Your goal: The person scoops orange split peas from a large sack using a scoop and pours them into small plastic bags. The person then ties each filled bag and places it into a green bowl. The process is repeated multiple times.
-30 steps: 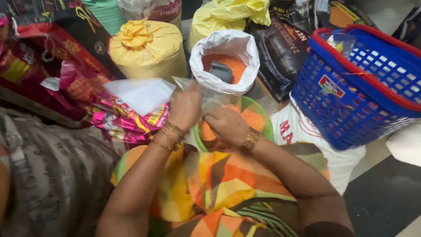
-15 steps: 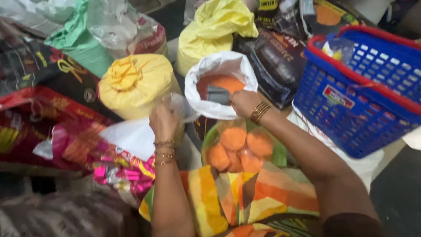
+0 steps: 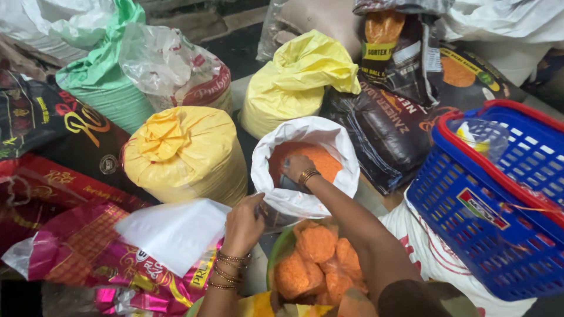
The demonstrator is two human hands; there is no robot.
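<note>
A crowded storage area of sacks and bags is seen from above, with a strip of dark floor visible between them. The white open sack [image 3: 305,199] at centre is taken as the landmark. It is rolled down at the rim and is partly filled with orange lentils [image 3: 320,159].

Left of the sack, a tied yellow sack [image 3: 185,154] stands upright, contents hidden. Behind the white sack a second yellow bag [image 3: 296,82] is knotted shut. Right of it black printed bags [image 3: 390,126] lean, and further right a blue plastic basket [image 3: 487,217] with a red rim holds a clear plastic bag. Just in front of the white sack, clear packets of orange lentils [image 3: 320,261] are piled in a green-rimmed bowl [image 3: 274,251]. Front-left of the sack a flat white plastic bag [image 3: 173,232] lies on pink printed packaging [image 3: 88,258].

The right hand [image 3: 295,167] is inside the white sack, on the lentils, closed around a dark scoop [image 3: 289,183]. The scoop is mostly hidden; its long axis and heading cannot be told. The left hand [image 3: 244,222] is at the sack's front-left rim, fingers narrowly pinched on a thin clear bag [image 3: 271,214] held against the sack.
</note>
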